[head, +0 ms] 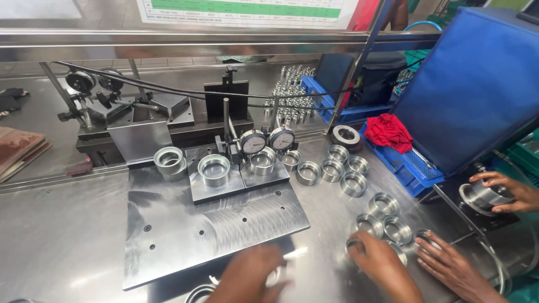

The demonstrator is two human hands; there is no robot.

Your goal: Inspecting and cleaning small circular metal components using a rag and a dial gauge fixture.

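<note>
Metal rings (383, 204) lie under the right hand (382, 261), fingers closed on one; blue tray (412, 168) beside.

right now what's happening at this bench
A person leans over a steel bench strewn with short machined metal rings. Their left hand, blurred, is at a ring by the front edge of the flat gauge plate; their right hand rests on rings to the right. Two dial gauges stand over a ring on the fixture. At the far right, another person's hands hold a larger ring.

Two dial gauges (268, 140), four hands (382, 261), one red cloth (388, 132)
</note>
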